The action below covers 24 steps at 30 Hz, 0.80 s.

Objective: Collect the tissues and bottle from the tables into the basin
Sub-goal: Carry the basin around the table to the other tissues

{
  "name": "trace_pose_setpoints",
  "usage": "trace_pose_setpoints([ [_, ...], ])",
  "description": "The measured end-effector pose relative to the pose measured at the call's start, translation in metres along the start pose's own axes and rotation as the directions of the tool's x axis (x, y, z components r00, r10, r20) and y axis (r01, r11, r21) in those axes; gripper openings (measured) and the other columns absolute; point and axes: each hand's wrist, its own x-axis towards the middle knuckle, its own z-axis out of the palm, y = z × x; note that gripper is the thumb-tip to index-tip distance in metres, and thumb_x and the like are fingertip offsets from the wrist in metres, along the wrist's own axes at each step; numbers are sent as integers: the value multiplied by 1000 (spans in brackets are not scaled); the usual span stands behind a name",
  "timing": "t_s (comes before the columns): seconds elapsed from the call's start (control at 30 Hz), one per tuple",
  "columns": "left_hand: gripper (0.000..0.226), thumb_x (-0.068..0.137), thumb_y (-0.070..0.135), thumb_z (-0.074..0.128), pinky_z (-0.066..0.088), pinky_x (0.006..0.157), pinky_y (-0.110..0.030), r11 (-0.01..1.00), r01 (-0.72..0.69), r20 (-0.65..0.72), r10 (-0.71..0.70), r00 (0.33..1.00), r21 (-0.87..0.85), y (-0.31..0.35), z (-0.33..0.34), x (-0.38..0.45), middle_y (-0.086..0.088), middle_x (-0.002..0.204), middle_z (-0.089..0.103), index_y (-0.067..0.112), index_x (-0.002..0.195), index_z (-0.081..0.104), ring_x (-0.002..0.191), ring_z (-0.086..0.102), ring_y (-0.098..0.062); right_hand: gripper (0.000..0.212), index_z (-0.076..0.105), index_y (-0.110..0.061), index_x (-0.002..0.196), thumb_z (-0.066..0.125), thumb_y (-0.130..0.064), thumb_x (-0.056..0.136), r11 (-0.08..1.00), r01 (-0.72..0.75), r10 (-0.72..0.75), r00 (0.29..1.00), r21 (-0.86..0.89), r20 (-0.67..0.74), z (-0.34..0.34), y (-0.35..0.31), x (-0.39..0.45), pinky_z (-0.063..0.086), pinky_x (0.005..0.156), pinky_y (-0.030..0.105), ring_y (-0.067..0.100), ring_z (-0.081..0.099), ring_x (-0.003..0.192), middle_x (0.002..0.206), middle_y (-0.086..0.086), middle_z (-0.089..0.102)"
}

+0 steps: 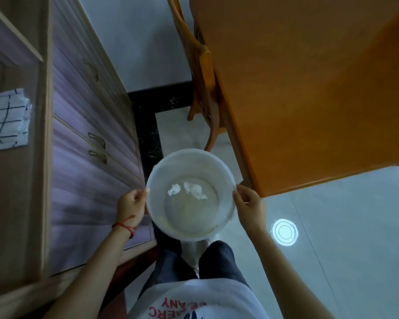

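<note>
I hold a round white basin (161, 178) in front of my waist, above my legs. My left hand (131, 204) grips its left rim and my right hand (249, 207) grips its right rim. Two crumpled white tissues lie inside on the basin's bottom: a small one (174, 189) at the left and a larger one (196, 190) beside it. No bottle is in view.
An orange wooden table (309, 88) fills the upper right, with a wooden chair (205, 72) tucked at its left side. A cabinet with drawers (85, 134) runs along the left; a checked cloth (6, 120) lies on its shelf. Pale tiled floor (343, 226) lies at right.
</note>
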Motion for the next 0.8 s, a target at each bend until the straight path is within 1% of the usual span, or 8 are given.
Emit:
trace_pose_setpoints([
  [0.17, 39, 89, 20, 52, 33, 51, -24, 997, -36, 21, 35, 999, 67, -4, 3, -40, -2, 51, 45, 14, 51, 45, 52, 40, -13, 22, 65, -15, 107, 55, -24, 90, 1000, 2, -2, 1000, 13, -16, -24, 18, -40, 48, 63, 12, 0, 58, 74, 88, -5, 62],
  [0.27, 34, 89, 20, 53, 37, 54, -25, 998, -47, 45, 45, 998, 38, -7, 11, -64, -9, 55, 50, 3, 59, 54, 56, 45, -17, 22, 65, -15, 108, 56, -20, 89, 1000, 3, -2, 999, 26, -40, -40, 34, -59, 50, 63, 10, 0, 58, 74, 90, -3, 61],
  [0.37, 30, 89, 17, 52, 42, 51, -22, 998, -62, 71, 60, 996, 32, -8, 25, -88, -10, 57, 53, 9, 60, 55, 51, 50, -10, 23, 66, -14, 108, 58, -18, 88, 997, -24, 30, 996, 67, -79, -61, 55, -78, 45, 62, 1, 2, 59, 74, 91, -2, 62],
  [0.47, 24, 89, 18, 53, 39, 56, -26, 994, -96, 119, 90, 989, 45, -9, 45, -112, -10, 61, 55, 7, 68, 59, 58, 48, -18, 23, 66, -13, 108, 60, -18, 86, 993, -66, 78, 988, 99, -131, -85, 78, -99, 43, 60, -1, 2, 60, 74, 91, -1, 63],
  [0.57, 28, 88, 18, 53, 40, 57, -28, 987, -136, 173, 119, 978, 88, -9, 67, -132, -4, 56, 52, 11, 62, 56, 57, 47, -16, 21, 66, -14, 106, 61, -18, 86, 984, -105, 130, 975, 142, -181, -110, 102, -120, 44, 61, 1, -3, 61, 70, 90, -1, 65],
  [0.7, 29, 88, 23, 54, 53, 68, -43, 980, -173, 287, 140, 948, 95, 2, 97, -150, -22, 68, 64, -2, 75, 63, 67, 62, -36, 20, 65, -18, 105, 60, -21, 86, 961, -180, 232, 939, 211, -255, -141, 129, -146, 46, 63, 8, 2, 62, 73, 94, 6, 68],
  [0.77, 29, 87, 22, 55, 56, 66, -44, 975, -202, 336, 158, 929, 98, 11, 113, -156, -23, 69, 64, -3, 79, 64, 67, 63, -37, 21, 66, -17, 105, 60, -20, 85, 950, -198, 268, 914, 242, -303, -153, 141, -158, 45, 62, 6, -2, 61, 70, 93, 7, 69],
  [0.8, 27, 87, 22, 55, 57, 61, -39, 972, -216, 365, 167, 916, 98, 17, 120, -159, -18, 66, 63, -2, 78, 64, 65, 62, -34, 21, 66, -16, 105, 61, -19, 85, 944, -204, 285, 899, 258, -333, -158, 146, -165, 44, 61, 3, -6, 60, 69, 91, 7, 69],
])
